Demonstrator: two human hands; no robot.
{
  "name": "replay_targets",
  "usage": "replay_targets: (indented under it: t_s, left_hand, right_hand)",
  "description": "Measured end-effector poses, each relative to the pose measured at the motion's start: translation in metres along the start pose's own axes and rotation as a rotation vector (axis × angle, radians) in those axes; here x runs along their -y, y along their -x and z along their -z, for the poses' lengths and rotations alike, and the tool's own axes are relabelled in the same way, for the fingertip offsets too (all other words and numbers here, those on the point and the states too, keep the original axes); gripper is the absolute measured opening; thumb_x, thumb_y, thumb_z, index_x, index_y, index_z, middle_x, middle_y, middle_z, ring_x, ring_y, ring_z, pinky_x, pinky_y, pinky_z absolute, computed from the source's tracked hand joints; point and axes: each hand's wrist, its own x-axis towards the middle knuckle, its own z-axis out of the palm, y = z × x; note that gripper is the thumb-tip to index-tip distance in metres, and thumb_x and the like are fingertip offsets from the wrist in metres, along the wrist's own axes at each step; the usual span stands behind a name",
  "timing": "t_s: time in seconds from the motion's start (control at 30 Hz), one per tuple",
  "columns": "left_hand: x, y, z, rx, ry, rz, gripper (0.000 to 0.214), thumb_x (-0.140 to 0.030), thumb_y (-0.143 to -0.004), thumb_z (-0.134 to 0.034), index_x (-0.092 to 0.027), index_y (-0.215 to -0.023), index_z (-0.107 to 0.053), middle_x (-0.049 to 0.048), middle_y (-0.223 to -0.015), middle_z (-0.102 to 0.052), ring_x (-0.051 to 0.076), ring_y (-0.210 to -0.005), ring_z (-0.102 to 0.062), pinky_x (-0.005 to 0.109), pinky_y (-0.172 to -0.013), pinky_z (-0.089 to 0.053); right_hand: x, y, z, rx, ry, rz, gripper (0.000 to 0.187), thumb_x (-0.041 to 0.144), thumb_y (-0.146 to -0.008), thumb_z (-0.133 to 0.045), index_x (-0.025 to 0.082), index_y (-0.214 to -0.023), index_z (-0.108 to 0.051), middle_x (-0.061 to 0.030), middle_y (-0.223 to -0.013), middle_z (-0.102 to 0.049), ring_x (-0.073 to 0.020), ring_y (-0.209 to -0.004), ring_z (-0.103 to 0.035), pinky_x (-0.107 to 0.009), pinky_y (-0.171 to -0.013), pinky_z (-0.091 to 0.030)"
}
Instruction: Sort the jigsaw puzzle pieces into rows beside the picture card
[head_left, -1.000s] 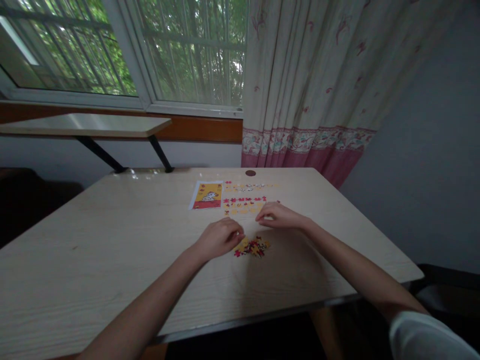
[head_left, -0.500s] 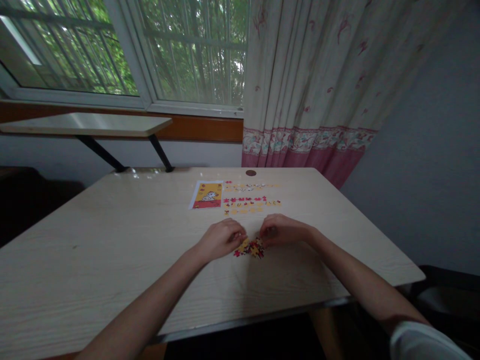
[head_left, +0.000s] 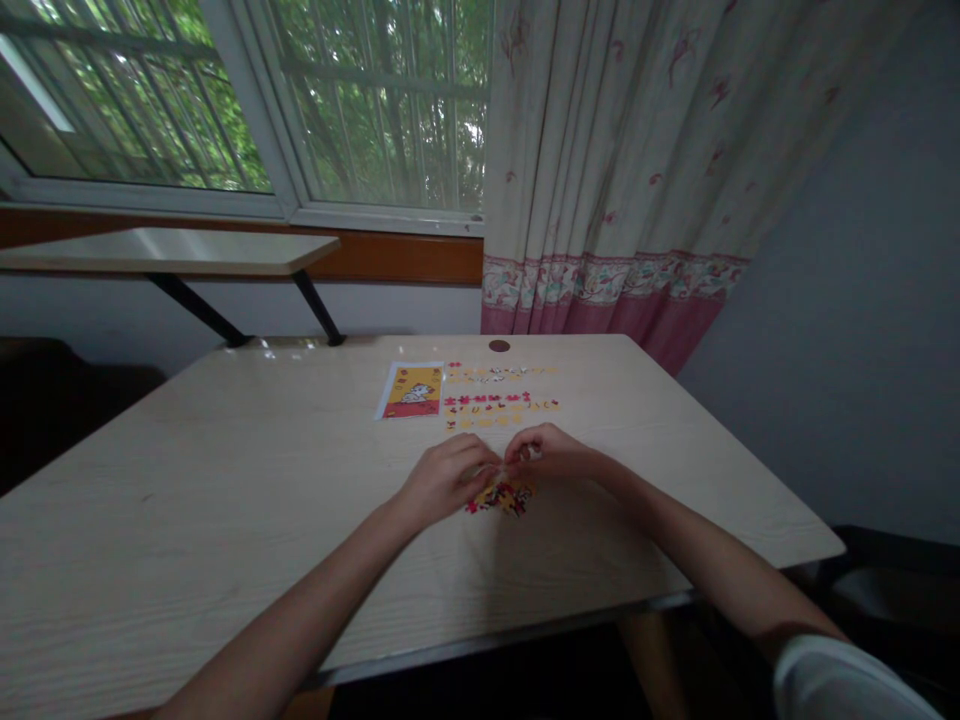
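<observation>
A small pile of jigsaw puzzle pieces (head_left: 504,498), yellow, red and dark, lies on the pale wooden table (head_left: 247,520). Just above its left side is my left hand (head_left: 456,474), fingers curled and pinched together. My right hand (head_left: 541,452) meets it from the right, thumb and fingertips closed near the left fingertips. Whatever is between the fingers is too small and hidden to make out. Beyond the hands, rows of loose puzzle pieces (head_left: 487,400) in pink and yellow lie spread out. Left of them is a picture sheet (head_left: 412,392) showing a white animal on yellow and red.
A raised shelf (head_left: 225,252) on black legs stands at the table's back left. A round dark disc (head_left: 499,346) sits near the back edge. Behind are a barred window (head_left: 382,110) and a curtain (head_left: 592,180).
My right hand has moved left over the pile, so its fingertips now meet those of my left hand. My left hand has shifted slightly right. The rows look unchanged.
</observation>
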Motion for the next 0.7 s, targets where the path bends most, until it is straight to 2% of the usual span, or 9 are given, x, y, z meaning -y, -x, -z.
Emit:
replay_targets:
  t_s: [0.07, 0.13, 0.2, 0.27, 0.37, 0.6, 0.7]
  left_hand:
    - [0.000, -0.002, -0.002, -0.068, 0.065, 0.098, 0.017, -0.027, -0.084, -0.050, -0.017, -0.084, -0.064, 0.0050, -0.079, -0.061, 0.014, -0.074, -0.054, 0.027, -0.067, -0.044]
    - [0.002, -0.006, -0.005, -0.139, 0.178, 0.288, 0.018, -0.029, -0.081, -0.053, -0.016, -0.080, -0.065, 0.0042, -0.070, -0.062, 0.014, -0.065, -0.054, 0.027, -0.060, -0.043]
    - [0.005, -0.009, -0.008, -0.179, 0.337, 0.475, 0.019, -0.031, -0.077, -0.055, -0.014, -0.075, -0.065, 0.0036, -0.064, -0.062, 0.013, -0.059, -0.053, 0.027, -0.056, -0.043]
    - [0.009, -0.011, -0.010, -0.208, 0.497, 0.580, 0.018, -0.030, -0.073, -0.058, -0.013, -0.069, -0.063, 0.0041, -0.065, -0.064, 0.014, -0.061, -0.056, 0.029, -0.061, -0.045]
    - [0.011, -0.012, -0.011, -0.239, 0.636, 0.642, 0.014, -0.027, -0.068, -0.062, -0.013, -0.064, -0.063, 0.0041, -0.067, -0.066, 0.014, -0.064, -0.058, 0.030, -0.068, -0.046]
    - [0.011, -0.011, -0.015, -0.250, 0.724, 0.701, 0.017, -0.029, -0.058, -0.069, -0.013, -0.063, -0.067, 0.0031, -0.062, -0.064, 0.012, -0.059, -0.055, 0.026, -0.062, -0.043]
    - [0.012, -0.011, -0.015, -0.227, 0.742, 0.701, 0.020, -0.032, -0.057, -0.070, -0.013, -0.062, -0.067, 0.0027, -0.060, -0.063, 0.011, -0.057, -0.052, 0.025, -0.059, -0.040]
  right_hand:
    - [-0.001, -0.001, 0.000, -0.058, 0.000, 0.015, 0.023, 0.039, -0.077, -0.061, 0.018, -0.080, -0.067, 0.0017, -0.064, -0.061, -0.0087, -0.057, -0.051, -0.020, -0.053, -0.041]
    - [-0.001, -0.002, 0.000, -0.198, 0.058, 0.058, 0.024, 0.040, -0.080, -0.057, 0.018, -0.084, -0.066, 0.0006, -0.067, -0.061, -0.0096, -0.059, -0.052, -0.021, -0.056, -0.042]
    - [-0.002, -0.002, 0.000, -0.351, 0.192, 0.140, 0.024, 0.039, -0.080, -0.058, 0.018, -0.088, -0.065, -0.0014, -0.074, -0.063, -0.0112, -0.064, -0.054, -0.024, -0.062, -0.044]
    - [-0.003, -0.003, -0.002, -0.449, 0.345, 0.249, 0.021, 0.037, -0.079, -0.059, 0.020, -0.089, -0.066, -0.0029, -0.078, -0.065, -0.0130, -0.070, -0.057, -0.027, -0.069, -0.044]
    - [-0.006, -0.004, -0.006, -0.519, 0.502, 0.374, 0.017, 0.035, -0.081, -0.058, 0.021, -0.088, -0.066, -0.0031, -0.079, -0.067, -0.0143, -0.077, -0.060, -0.028, -0.075, -0.043]
    - [-0.010, -0.005, -0.011, -0.545, 0.683, 0.521, 0.015, 0.031, -0.085, -0.055, 0.021, -0.081, -0.066, -0.0026, -0.076, -0.067, -0.0134, -0.073, -0.059, -0.027, -0.069, -0.039]
    - [-0.009, -0.005, -0.011, -0.541, 0.707, 0.539, 0.015, 0.031, -0.085, -0.055, 0.021, -0.080, -0.066, -0.0018, -0.075, -0.067, -0.0130, -0.071, -0.057, -0.027, -0.068, -0.037]
